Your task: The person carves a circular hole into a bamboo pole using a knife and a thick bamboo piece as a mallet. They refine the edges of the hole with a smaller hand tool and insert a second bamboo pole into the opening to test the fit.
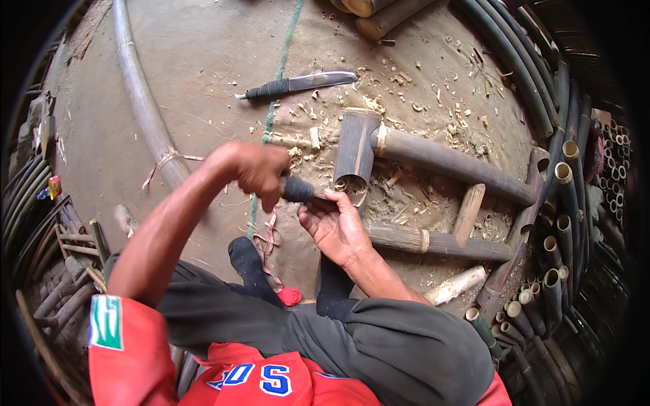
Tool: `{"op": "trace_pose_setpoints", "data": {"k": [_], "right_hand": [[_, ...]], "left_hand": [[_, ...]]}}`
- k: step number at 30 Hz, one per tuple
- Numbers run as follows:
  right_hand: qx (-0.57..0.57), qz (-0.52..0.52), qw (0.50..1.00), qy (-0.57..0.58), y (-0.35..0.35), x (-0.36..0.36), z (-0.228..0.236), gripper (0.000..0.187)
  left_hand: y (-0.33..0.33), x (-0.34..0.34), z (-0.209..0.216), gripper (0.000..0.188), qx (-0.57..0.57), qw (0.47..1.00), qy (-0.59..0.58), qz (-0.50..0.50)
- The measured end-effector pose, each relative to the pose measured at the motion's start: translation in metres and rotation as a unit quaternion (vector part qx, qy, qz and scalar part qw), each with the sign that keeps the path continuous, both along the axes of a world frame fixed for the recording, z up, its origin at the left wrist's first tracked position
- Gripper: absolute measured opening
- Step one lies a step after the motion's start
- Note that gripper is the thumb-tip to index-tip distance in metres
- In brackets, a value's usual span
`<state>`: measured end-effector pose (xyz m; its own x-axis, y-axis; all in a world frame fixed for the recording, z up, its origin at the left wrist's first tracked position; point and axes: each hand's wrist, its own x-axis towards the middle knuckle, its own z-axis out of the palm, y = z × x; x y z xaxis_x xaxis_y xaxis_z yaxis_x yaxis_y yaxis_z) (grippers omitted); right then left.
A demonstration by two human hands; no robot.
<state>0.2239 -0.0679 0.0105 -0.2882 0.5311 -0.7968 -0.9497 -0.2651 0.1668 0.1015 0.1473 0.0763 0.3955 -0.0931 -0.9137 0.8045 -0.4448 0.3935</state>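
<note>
the left hand (261, 174), a little blurred, is closed around the dark wrapped handle of a tool (298, 189). the right hand (336, 230) is turned palm up just beside it, thumb against the tool's far end and fingers half curled; whether it truly grips there, i cannot tell. the hands are apart, with the tool between them, just beside the open lower end of a bamboo tube (355, 142). most of the tool's working end is hidden, so i cannot tell if it touches the tube.

the likeliest mishap is a slip: if the left hand pushes too hard or the edge skids off the rim, it could run into the right thumb, which sits right by the tip. too much force could also split the tube along its grain.

a thick bar (453, 162) runs right from the tube, with a short strut (468, 213) between it and a lower bar (460, 247). curly shavings (416, 107) litter the floor (203, 81) and might let things slide. farther off, a bare knife (318, 80) lies within reach, a cut risk if groped for without looking.
</note>
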Motion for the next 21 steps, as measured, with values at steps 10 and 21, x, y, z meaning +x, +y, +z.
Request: {"op": "trace_pose_setpoints", "data": {"k": [10,21], "right_hand": [[-0.058,0.372,0.893,-0.245,-0.03,0.048,0.004,0.039],[-0.012,0.483,0.783,-0.391,-0.028,0.05,0.029,0.045]], "left_hand": [[-0.191,-0.015,0.002,0.041,-0.036,0.926,0.034,0.374],[-0.257,-0.035,-0.043,0.074,-0.085,0.834,-0.114,0.532]]}}
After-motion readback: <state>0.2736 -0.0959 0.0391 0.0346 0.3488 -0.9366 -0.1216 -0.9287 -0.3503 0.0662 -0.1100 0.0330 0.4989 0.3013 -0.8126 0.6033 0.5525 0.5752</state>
